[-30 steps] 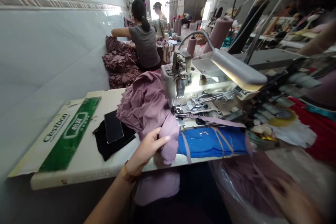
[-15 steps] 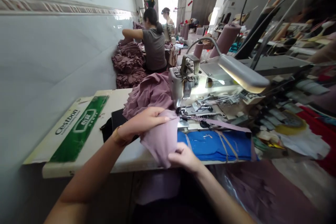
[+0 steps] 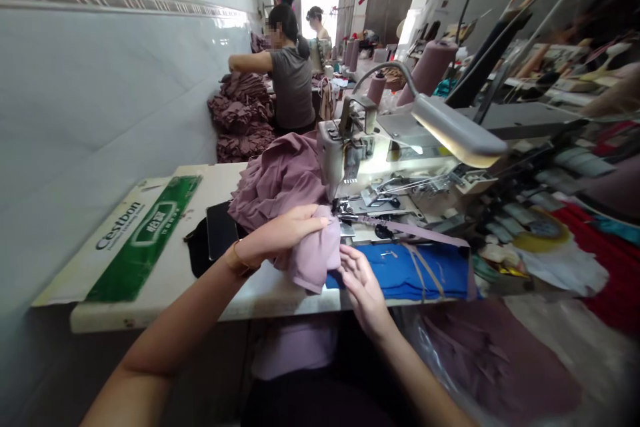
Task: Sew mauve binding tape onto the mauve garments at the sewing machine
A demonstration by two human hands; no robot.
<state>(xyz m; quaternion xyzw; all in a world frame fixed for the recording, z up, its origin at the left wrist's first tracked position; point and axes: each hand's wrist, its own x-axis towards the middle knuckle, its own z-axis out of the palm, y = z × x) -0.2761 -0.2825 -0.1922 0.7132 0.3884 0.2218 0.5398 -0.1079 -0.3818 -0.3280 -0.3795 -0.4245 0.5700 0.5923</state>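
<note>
Fabric [image 3: 280, 177] in mauve lies bunched on the near worktable [image 3: 165, 300], against the left side of a sewing machine [image 3: 327, 150]; the person's left hand [image 3: 295, 227], wearing a bracelet [image 3: 235, 259], closes on its near folds, thumb on top, just beside the needle area; the right hand [image 3: 364, 283] is loosely spread, fingers parted and curved at the right edge of the cloth, though whether the fingertips pinch it cannot be told; a narrow mauve strip [image 3: 425, 233] runs right from the machine, above a folded blue cloth [image 3: 407, 267]; a lit lamp [image 3: 457, 130] hangs over the machine bed, a large thread cone [image 3: 429, 72] on its far side; to the left, a dark phone [image 3: 221, 232] rests on black cloth [image 3: 196, 250], near a green-and-white Cestbon sheet [image 3: 143, 240]; at far left, a co-worker [image 3: 295, 90] in grey sits beside heaped darker fabric [image 3: 243, 110].
</note>
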